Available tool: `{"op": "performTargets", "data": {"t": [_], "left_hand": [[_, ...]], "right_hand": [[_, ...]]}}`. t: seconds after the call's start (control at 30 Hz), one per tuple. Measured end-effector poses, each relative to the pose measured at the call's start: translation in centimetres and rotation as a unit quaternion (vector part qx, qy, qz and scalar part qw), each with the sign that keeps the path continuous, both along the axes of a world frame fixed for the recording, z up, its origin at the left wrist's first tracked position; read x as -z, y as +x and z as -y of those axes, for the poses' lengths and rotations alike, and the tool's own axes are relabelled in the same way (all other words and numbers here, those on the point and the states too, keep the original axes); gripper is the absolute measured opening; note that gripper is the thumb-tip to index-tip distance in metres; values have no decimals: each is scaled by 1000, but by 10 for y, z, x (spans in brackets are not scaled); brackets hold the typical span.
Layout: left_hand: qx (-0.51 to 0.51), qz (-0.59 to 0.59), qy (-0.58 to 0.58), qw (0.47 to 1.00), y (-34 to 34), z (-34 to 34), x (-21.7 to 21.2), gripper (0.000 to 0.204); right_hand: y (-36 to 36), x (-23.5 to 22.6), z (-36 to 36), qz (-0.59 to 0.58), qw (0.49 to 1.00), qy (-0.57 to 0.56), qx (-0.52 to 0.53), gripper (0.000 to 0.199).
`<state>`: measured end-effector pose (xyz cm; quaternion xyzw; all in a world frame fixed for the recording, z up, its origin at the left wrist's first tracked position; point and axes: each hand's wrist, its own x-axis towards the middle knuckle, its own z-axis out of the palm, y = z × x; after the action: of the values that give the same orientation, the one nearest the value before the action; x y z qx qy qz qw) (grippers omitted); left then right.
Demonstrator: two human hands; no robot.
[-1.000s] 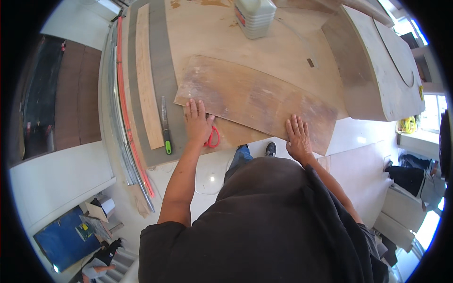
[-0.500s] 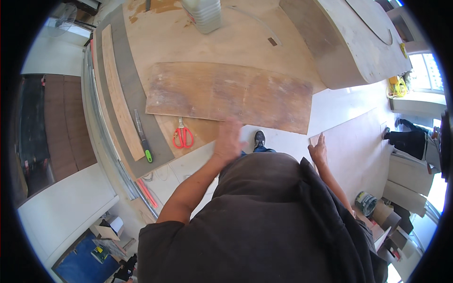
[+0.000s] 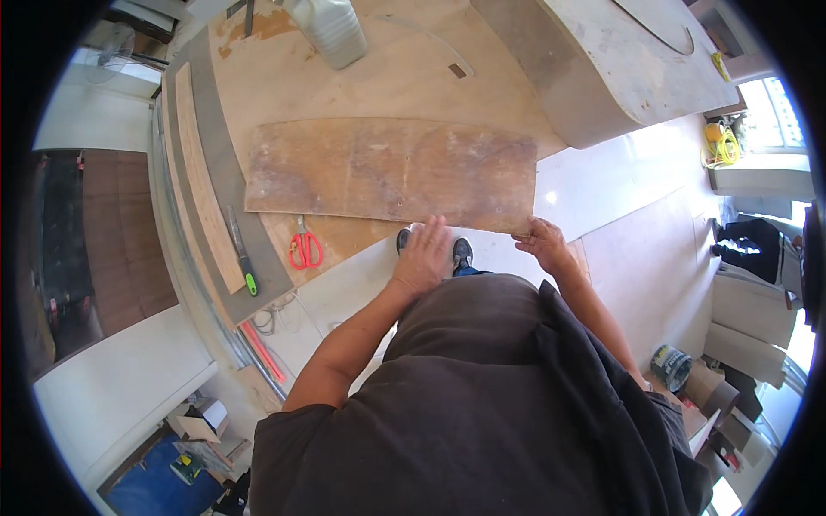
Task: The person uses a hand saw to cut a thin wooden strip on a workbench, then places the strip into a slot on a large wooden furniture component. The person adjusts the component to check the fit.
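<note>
A long, stained wooden board [image 3: 391, 168] lies on the plywood table top [image 3: 413, 90], its near right part jutting past the table's edge. At its near right corner, my right hand [image 3: 545, 244] pinches the rim between thumb and fingers. My left hand [image 3: 422, 258] is at the near edge, fingers stretched out and their tips against the board. Left of that hand lie red-handled scissors [image 3: 305, 249], blades partly under the board. Further left is a handsaw [image 3: 241, 249] with a green and black grip.
A translucent jug [image 3: 331, 34] stands at the back of the table. A large wooden box-like piece [image 3: 602, 77] rises at the far right. A long wood strip [image 3: 206, 181] runs along the left side. At far right is another person [image 3: 757, 249]; a bucket [image 3: 671, 368] stands nearer.
My right hand has moved left and forward from beside the board onto its near right corner. My left hand stays by the near edge. The whole view has shifted slightly.
</note>
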<state>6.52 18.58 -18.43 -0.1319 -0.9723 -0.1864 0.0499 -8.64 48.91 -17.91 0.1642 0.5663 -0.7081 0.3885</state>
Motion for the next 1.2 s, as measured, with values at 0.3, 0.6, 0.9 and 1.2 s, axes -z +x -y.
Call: {"op": "performTargets", "data": {"t": [0.3, 0.6, 0.9, 1.2], "left_hand": [[-131, -19, -21, 991, -3, 4, -6, 60], [-143, 19, -32, 989, 1, 23, -11, 75], [-119, 29, -30, 992, 0, 29, -15, 79], [-76, 54, -25, 995, 1, 44, -10, 78]], "right_hand": [[17, 28, 13, 224, 967, -115, 48, 44], [24, 24, 48, 245, 966, -84, -4, 16], [40, 34, 52, 114, 991, -68, 13, 33], [56, 43, 51, 53, 993, -69, 81, 29]]}}
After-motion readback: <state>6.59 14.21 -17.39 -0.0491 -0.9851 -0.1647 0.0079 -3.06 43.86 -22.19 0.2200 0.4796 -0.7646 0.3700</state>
